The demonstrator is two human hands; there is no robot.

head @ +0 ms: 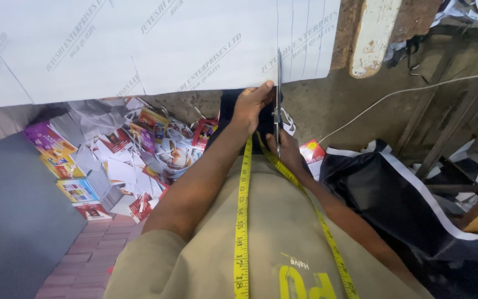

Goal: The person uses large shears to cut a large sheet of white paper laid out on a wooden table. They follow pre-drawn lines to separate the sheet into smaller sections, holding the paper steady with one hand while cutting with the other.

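Note:
A large white sheet (pixel 156 44) with faint printing and pencilled lines spreads across the top of the view. My left hand (pixel 252 105) grips its near edge beside a cut. My right hand (pixel 286 152) holds a pair of scissors (pixel 278 99) by the handles, blades pointing up into the sheet along a drawn line. A yellow measuring tape (pixel 242 221) hangs over my tan shirt.
A heap of colourful paper scraps and cartons (pixel 117 160) lies on the floor at left. Black fabric with a white border (pixel 394 194) is piled at right. A white cable (pixel 405 91) runs across the floor, near a wooden post (pixel 374 33).

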